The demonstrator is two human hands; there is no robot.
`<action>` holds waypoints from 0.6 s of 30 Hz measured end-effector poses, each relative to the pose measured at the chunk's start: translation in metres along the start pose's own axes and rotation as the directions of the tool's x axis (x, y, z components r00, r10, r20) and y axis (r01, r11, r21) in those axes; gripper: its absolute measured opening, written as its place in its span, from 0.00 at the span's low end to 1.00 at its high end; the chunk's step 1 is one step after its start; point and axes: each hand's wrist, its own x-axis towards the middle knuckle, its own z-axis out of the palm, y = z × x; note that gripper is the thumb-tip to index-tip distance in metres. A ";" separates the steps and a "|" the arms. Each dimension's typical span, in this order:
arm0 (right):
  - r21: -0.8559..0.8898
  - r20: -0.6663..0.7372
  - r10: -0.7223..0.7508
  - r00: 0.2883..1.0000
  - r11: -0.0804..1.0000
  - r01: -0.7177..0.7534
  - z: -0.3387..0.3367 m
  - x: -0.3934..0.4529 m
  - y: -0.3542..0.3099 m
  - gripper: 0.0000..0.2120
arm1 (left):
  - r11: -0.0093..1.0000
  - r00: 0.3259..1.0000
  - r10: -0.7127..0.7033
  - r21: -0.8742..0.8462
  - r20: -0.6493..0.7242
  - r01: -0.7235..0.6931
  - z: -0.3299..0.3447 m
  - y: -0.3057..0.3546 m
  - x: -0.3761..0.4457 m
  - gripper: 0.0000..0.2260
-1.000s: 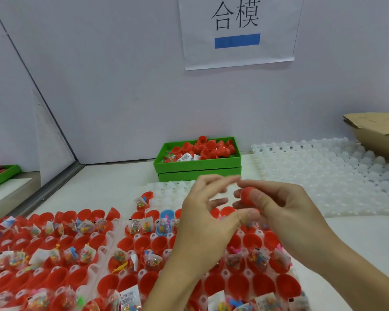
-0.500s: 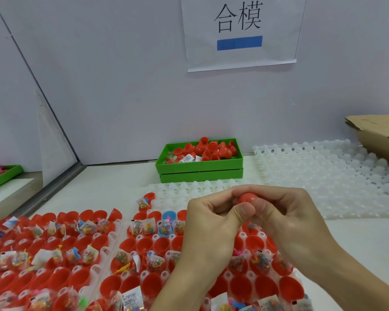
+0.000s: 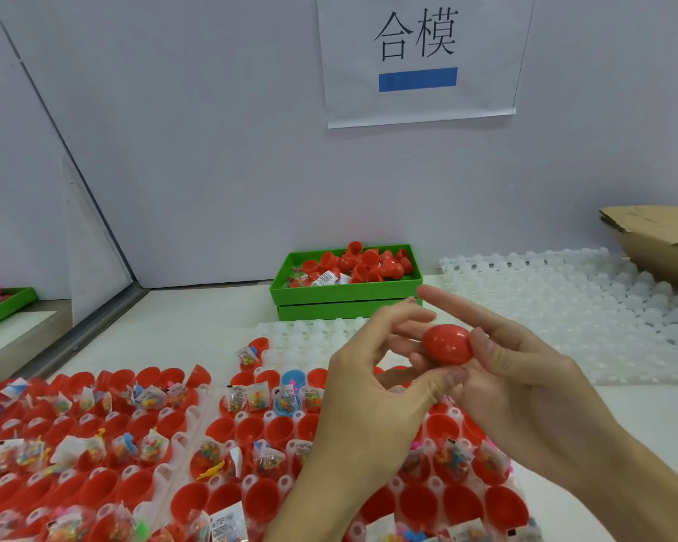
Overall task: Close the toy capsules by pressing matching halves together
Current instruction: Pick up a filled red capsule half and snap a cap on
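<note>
A closed red capsule [image 3: 447, 344] is held in the air above the trays. My right hand [image 3: 525, 389] grips its right end, thumb on the front and straight fingers behind it. My left hand [image 3: 368, 393] curls round its left end, index finger above and thumb below. Beneath my hands, white trays [image 3: 212, 400] hold several open red halves [image 3: 251, 428], many with small bagged toys inside, and one blue half [image 3: 292, 379]. A green bin [image 3: 345, 297] of loose red halves [image 3: 368, 264] stands at the back.
A white moulded tray [image 3: 584, 318] lies at the right, with a cardboard box [image 3: 662, 236] on its far corner. A paper sign [image 3: 415, 52] hangs on the back wall. Another green tray [image 3: 4, 307] sits at the far left behind a divider.
One second ago the right hand held a red half apart from the left hand. The hands then pressed together, and now they have loosened, showing one closed capsule.
</note>
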 end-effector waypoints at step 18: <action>-0.668 -0.200 -0.246 0.948 0.743 0.052 -0.007 0.003 0.009 0.13 | 0.940 0.992 0.055 0.342 -0.115 -0.012 -0.006 -0.003 0.001 0.14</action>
